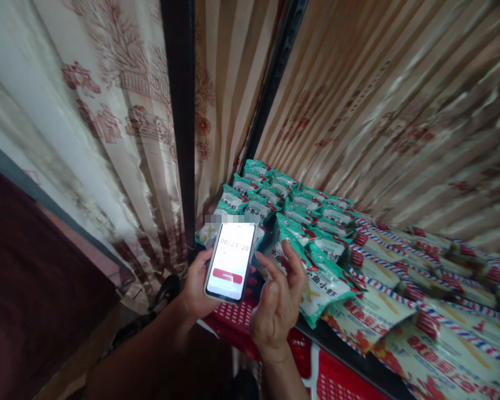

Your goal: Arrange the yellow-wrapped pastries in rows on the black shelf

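My left hand [195, 289] holds a smartphone [230, 261] upright; its white screen shows a timer reading 00:23:20 and a red button. My right hand [277, 303] hovers just right of the phone with its fingers spread and curled, holding nothing. Behind both hands lie rows of green and white snack packets [294, 216].
Red, white and blue striped snack packets [420, 294] cover the surface to the right. A red plastic crate [337, 378] sits below the hands. Patterned curtains [108, 128] hang behind, split by a dark vertical post [183, 111]. A dark wooden panel [33, 278] stands at the left.
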Tool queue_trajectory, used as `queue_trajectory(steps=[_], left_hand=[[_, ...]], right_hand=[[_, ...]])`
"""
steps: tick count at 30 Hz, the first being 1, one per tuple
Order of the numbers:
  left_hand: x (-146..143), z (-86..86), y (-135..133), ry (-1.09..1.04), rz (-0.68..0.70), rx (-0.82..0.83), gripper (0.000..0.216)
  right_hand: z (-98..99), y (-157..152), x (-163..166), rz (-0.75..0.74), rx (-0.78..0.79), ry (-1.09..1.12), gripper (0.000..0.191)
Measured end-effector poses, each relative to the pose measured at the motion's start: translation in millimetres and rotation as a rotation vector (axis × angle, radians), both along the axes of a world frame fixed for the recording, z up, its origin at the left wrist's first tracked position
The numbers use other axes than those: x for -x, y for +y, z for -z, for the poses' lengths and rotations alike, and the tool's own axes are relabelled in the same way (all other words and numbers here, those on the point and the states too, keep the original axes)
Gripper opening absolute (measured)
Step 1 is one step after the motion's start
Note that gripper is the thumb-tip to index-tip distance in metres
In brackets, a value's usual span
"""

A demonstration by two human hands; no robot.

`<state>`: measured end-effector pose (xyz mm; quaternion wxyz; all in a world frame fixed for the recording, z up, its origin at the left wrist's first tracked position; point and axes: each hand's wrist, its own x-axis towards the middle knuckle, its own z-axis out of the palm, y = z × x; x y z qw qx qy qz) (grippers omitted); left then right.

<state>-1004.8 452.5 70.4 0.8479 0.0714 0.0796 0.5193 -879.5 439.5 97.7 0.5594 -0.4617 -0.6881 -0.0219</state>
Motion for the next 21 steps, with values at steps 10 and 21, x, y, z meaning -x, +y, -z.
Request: queue_trajectory(steps=[10, 21], left_hand=[[6, 5.9, -29, 0.077, -0.043, 0.048, 0.049], [1, 20.3, -68, 0.128, -0.07, 0.243, 0.034]], right_hand=[[-3.6, -24, 8, -0.032, 0.025, 0.056, 0.039], [-0.8, -51, 1, -0.041, 0.041, 0.087, 0.039]])
